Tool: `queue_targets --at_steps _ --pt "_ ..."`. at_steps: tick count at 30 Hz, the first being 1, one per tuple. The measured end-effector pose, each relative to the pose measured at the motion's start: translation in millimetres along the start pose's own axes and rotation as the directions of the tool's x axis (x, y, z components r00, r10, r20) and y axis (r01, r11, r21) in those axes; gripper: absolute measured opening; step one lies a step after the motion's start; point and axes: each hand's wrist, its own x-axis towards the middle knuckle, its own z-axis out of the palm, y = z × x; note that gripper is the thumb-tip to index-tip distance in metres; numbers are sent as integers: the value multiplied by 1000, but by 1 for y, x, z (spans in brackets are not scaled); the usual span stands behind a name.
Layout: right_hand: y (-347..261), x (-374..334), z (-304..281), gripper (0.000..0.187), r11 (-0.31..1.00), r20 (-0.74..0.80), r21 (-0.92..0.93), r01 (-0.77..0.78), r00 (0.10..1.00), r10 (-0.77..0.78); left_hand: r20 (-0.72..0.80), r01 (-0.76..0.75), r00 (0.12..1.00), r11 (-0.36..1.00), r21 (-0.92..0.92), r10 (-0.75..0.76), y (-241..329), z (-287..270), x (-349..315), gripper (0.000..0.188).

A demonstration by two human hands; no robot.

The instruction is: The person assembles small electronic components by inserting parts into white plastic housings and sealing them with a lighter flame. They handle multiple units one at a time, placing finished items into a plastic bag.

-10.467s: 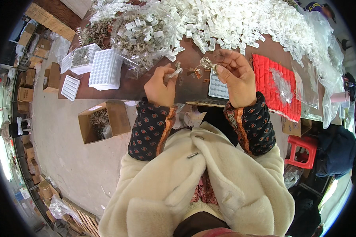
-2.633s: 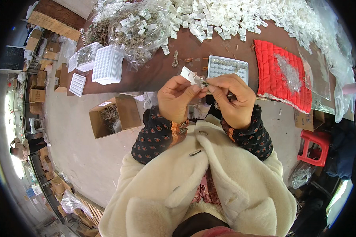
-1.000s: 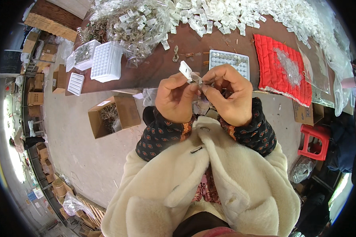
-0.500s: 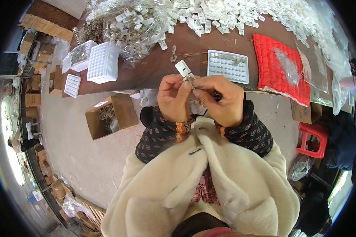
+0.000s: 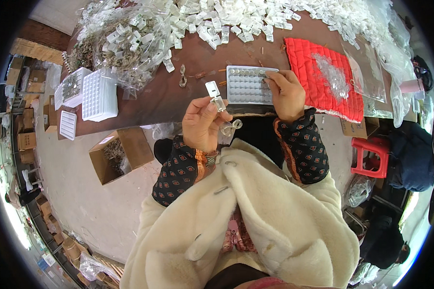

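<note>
My left hand (image 5: pixel 201 126) pinches a small white plastic battery box (image 5: pixel 212 89), its lid tipped up, just off the table's near edge. A small coil of thin wire (image 5: pixel 231 126) hangs below those fingers. My right hand (image 5: pixel 289 96) reaches over the far right part of a white tray (image 5: pixel 250 102) of round pockets. Its thumb and forefinger close on a small silvery disc, apparently a button cell (image 5: pixel 265 75). More such discs sit along the tray's far row; the right-hand pockets are partly covered by my hand.
A great heap of white boxes (image 5: pixel 246 21) covers the table's far side. Bundled wires in clear plastic (image 5: pixel 130 53) and stacked white trays (image 5: pixel 100 96) lie left. Right of the tray is a red quilted cloth (image 5: pixel 299 53). A cardboard box (image 5: pixel 140 149) and red stool (image 5: pixel 371 156) stand below.
My right hand has left the battery box and moved right to the tray, where its fingertips close on a disc. The left hand still holds the box. The view has shifted slightly.
</note>
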Motion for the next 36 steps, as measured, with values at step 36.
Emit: queue_targets --at_steps 36 --pt "-89 -1 -24 29 889 -73 127 439 898 -433 113 14 994 990 -139 2 -12 20 7 13"
